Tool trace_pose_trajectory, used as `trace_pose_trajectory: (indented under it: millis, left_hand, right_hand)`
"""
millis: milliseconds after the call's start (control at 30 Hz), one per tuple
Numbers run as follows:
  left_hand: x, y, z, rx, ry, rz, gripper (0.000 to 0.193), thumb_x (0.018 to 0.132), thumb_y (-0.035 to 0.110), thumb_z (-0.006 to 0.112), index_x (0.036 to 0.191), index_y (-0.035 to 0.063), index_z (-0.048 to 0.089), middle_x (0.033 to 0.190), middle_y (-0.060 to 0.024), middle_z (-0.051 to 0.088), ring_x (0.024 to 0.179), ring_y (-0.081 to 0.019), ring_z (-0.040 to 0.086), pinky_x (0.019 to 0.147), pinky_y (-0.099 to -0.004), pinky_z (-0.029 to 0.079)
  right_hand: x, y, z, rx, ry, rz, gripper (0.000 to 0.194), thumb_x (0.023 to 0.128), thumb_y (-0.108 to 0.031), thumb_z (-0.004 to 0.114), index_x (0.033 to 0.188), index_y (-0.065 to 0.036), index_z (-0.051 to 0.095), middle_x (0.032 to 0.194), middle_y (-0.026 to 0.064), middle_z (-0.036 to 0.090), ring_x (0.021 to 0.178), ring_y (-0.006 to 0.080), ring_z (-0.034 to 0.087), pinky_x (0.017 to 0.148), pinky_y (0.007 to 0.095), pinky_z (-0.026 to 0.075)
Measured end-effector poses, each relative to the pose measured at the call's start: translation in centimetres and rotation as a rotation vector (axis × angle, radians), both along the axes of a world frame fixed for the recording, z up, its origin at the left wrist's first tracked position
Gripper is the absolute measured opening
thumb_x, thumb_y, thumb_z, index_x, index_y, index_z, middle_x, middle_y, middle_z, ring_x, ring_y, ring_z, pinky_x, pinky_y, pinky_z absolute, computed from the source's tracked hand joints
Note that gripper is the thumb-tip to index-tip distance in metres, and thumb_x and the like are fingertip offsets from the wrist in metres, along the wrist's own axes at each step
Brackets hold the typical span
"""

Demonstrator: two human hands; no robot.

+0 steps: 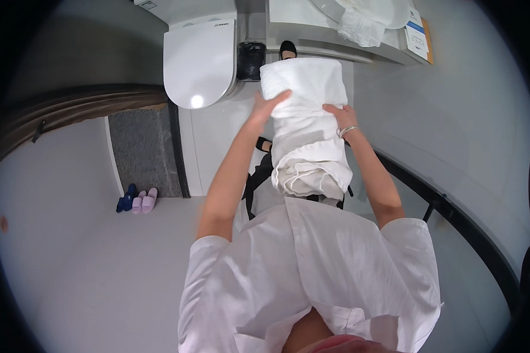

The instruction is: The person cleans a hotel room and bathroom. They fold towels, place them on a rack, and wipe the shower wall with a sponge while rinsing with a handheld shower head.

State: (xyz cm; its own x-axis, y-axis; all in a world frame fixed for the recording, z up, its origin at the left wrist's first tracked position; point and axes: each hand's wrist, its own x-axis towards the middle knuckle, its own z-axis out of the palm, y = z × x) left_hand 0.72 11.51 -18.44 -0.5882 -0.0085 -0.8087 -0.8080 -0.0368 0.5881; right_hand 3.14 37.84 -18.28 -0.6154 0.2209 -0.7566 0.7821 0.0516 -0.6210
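Note:
A folded white towel (307,84) is held out between my hands, level and away from my body. My left hand (265,106) grips its left edge, thumb on top and fingers hidden beneath. At the right edge, my right hand (341,115), with a silver bangle at the wrist, holds it the same way. Between the towel and my chest lie more white cloths (311,163), folded and partly bunched; what they rest on is mostly hidden.
A closed toilet (198,61) and a black-lined bin (251,61) stand ahead left. A vanity counter (300,33) bears a basin with white cloth in it. Slippers (137,200) lie by a dark threshold. A black rail (463,220) curves at right.

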Motion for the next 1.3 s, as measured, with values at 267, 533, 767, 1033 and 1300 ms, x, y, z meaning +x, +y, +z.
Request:
trace_pose_trajectory:
  millis: [267,533,767,1033,1300]
  left_hand:
    - [0.8,1.0,-2.2,0.414,-0.056,-0.021,0.07,0.073,0.028,0.083,0.126,-0.0073,0.053,0.116,-0.016,0.064,0.104,-0.0271,0.063,0.092,-0.0409,0.05]
    - [0.2,1.8,-2.8,0.308,0.047,-0.089,0.067,0.078,0.026,0.08,0.129,-0.0066,0.052,0.122,-0.0159,0.062,0.109,-0.0264,0.061,0.092,-0.0388,0.05]
    - [4.1,1.7,0.7,0.542,-0.014,0.011,0.047,0.092,0.019,0.062,0.132,-0.0024,0.051,0.122,-0.0151,0.063,0.108,-0.0236,0.063,0.087,-0.0375,0.054]
    - [12.6,5.6,0.4,0.422,0.066,0.347,0.046,0.098,0.028,0.054,0.135,-0.0007,0.048,0.126,-0.0071,0.059,0.113,-0.0167,0.057,0.094,-0.032,0.046]
    - [14.4,3.7,4.2,0.479,-0.243,0.096,0.07,0.092,0.043,0.062,0.146,0.0077,0.035,0.14,-0.0057,0.05,0.126,-0.0205,0.049,0.104,-0.0441,0.039]
  right_hand:
    - [7.3,3.9,5.4,0.752,0.694,1.107,0.082,0.081,-0.038,0.068,0.147,-0.003,0.034,0.147,0.019,0.04,0.137,0.0336,0.036,0.111,0.0511,0.026]
    - [7.7,0.6,8.0,0.402,1.043,1.39,0.055,0.076,-0.034,0.07,0.124,-0.01,0.06,0.13,0.0131,0.057,0.128,0.0314,0.047,0.114,0.0542,0.022]
    - [-0.6,2.3,11.5,0.177,0.725,0.725,0.035,0.082,-0.02,0.067,0.112,-0.001,0.064,0.105,0.0141,0.069,0.093,0.0274,0.067,0.085,0.036,0.052]
    - [-6.4,-0.8,6.7,-0.082,-0.049,0.47,0.054,0.077,-0.033,0.079,0.117,-0.001,0.063,0.11,0.0119,0.068,0.098,0.0205,0.067,0.086,0.0337,0.053]
    - [-5.6,-1.7,5.9,0.673,-0.096,0.842,0.056,0.078,-0.042,0.077,0.117,-0.004,0.066,0.111,0.0166,0.069,0.103,0.0274,0.066,0.09,0.0367,0.05]
